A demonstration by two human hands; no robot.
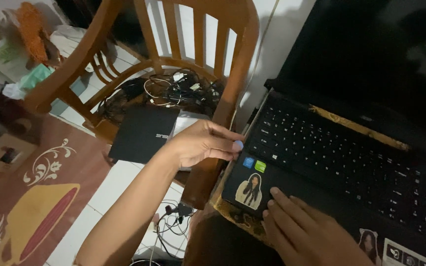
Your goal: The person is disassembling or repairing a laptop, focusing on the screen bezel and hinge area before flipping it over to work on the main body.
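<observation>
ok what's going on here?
A person is at a black laptop whose screen is dark. Their left hand touches the laptop's left edge near the keyboard corner. Their right hand lies flat on the palm rest beside a sticker of a figure. To the left, a wooden chair holds a tangle of cables and a flat black box.

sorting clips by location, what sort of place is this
Most likely a room in a home. An open black laptop sits under both hands, a wooden chair holds tangled cables, and a patterned rug covers part of the white tiled floor.
</observation>
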